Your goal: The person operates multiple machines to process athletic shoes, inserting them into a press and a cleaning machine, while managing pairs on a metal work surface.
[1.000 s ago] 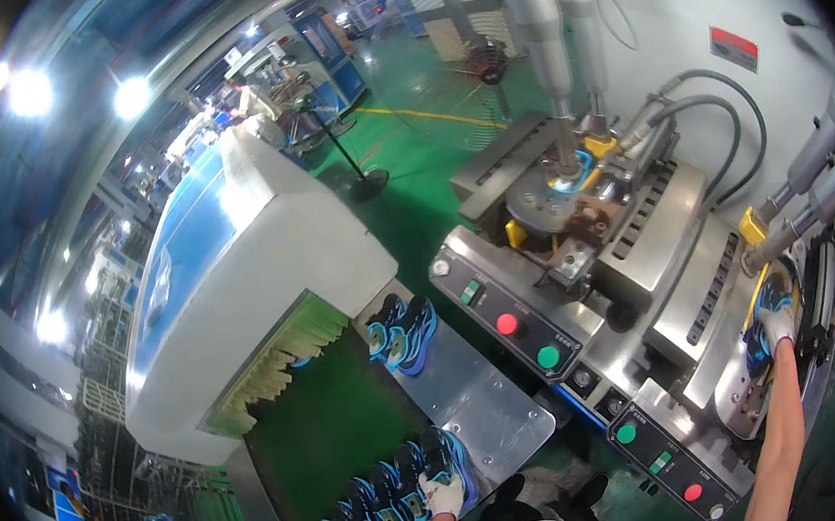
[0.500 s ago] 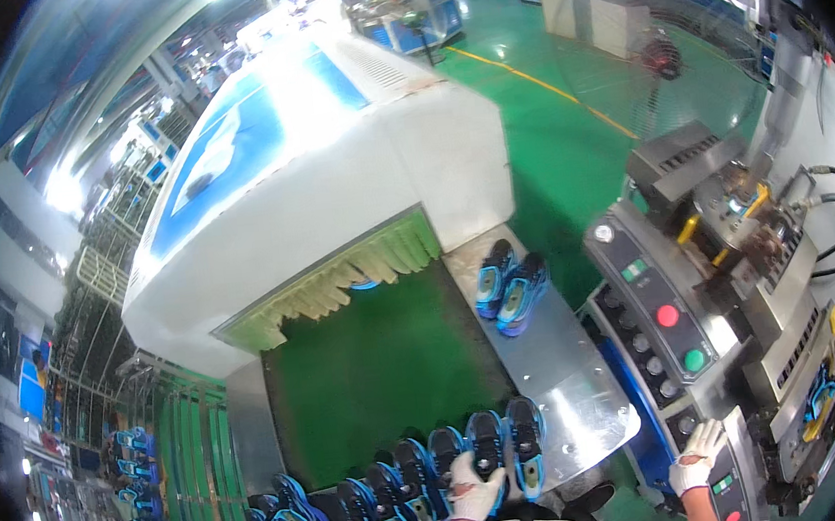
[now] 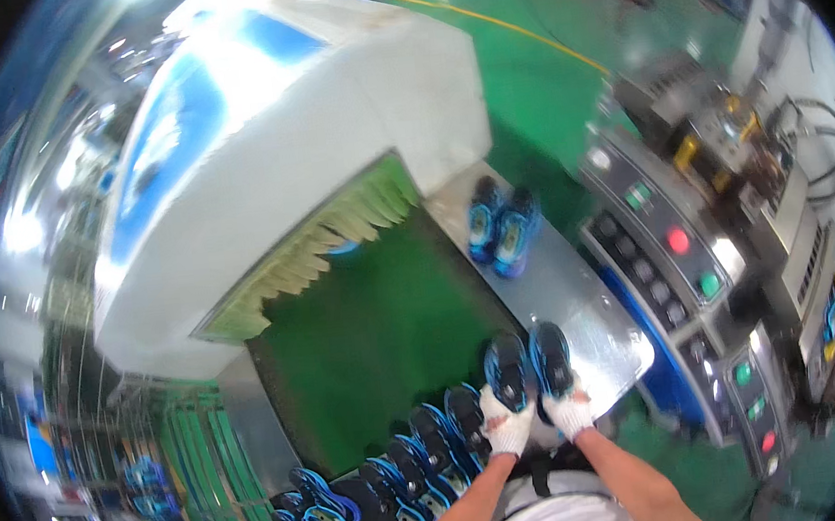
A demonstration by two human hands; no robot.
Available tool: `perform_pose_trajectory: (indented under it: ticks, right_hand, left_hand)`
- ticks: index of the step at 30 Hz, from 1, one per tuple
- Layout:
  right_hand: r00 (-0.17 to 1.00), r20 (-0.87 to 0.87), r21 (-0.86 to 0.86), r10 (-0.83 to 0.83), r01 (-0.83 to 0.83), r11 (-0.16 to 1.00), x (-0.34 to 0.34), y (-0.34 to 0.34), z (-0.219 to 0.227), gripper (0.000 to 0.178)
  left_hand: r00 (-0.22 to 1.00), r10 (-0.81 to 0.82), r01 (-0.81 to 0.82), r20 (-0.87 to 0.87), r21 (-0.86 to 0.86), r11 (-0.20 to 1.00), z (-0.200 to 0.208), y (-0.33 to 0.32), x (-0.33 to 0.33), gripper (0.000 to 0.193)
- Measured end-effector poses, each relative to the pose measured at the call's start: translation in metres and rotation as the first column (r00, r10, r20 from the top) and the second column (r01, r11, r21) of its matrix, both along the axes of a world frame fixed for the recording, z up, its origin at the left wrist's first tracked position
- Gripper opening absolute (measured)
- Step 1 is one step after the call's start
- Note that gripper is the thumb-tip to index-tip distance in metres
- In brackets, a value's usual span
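Observation:
Side by side at the near right of the green conveyor belt (image 3: 374, 335) are two black and blue shoes. My left hand (image 3: 509, 427), in a white glove, grips the near end of the left shoe (image 3: 507, 367). The near end of the right shoe (image 3: 549, 353) is in my gloved right hand (image 3: 569, 411). Their far ends point away from me, at the belt's edge and the metal side table. To the left of my hands runs a row of several similar shoes (image 3: 433, 445) along the belt's near edge. Motion blurs the fingers somewhat.
A white and blue tunnel machine (image 3: 316, 150) covers the belt's far end, with a pale green fringe curtain (image 3: 316, 250). Another shoe pair (image 3: 503, 237) stands on the metal side table (image 3: 586, 335). A press with a button panel (image 3: 651, 228) is at right, a rack (image 3: 202, 472) at left.
My right hand has left the press panel and taken hold of the rightmost shoe. Both end shoes have moved slightly away from the row, onto the belt's right corner. The view has shifted.

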State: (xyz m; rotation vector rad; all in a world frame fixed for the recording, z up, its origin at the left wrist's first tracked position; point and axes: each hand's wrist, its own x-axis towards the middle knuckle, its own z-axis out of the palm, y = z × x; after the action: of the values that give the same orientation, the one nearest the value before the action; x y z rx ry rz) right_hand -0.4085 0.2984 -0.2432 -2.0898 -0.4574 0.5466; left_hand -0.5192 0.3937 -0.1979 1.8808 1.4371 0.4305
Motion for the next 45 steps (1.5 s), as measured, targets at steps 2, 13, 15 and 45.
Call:
perform_pose_trajectory:
  ticks: [2,13,15,45]
  right_hand:
    - [0.999,0.041,-0.162,0.0,0.006,0.987,0.012,-0.002,0.023,0.072]
    - [0.613,-0.473,-0.257,-0.632,0.59,0.765,-0.04,-0.204,0.104,0.084]
    - [0.505,-0.522,-0.149,-0.688,0.74,0.656,-0.079,-0.247,0.136,0.067]
    - [-0.561,0.542,-0.365,-0.626,0.513,-0.777,-0.403,-0.826,0.297,0.069]
  left_hand:
    - [0.998,-0.013,0.009,-0.068,-0.06,0.998,-0.009,0.002,-0.008,0.084]
    - [0.689,-0.725,0.722,0.012,-0.107,0.684,0.108,-0.066,0.071,0.074]
    - [0.554,-0.783,0.83,0.283,-0.253,0.497,0.133,-0.108,0.073,0.073]
    - [-0.913,-0.406,0.388,0.042,0.398,-0.831,0.212,-0.906,-0.048,0.071]
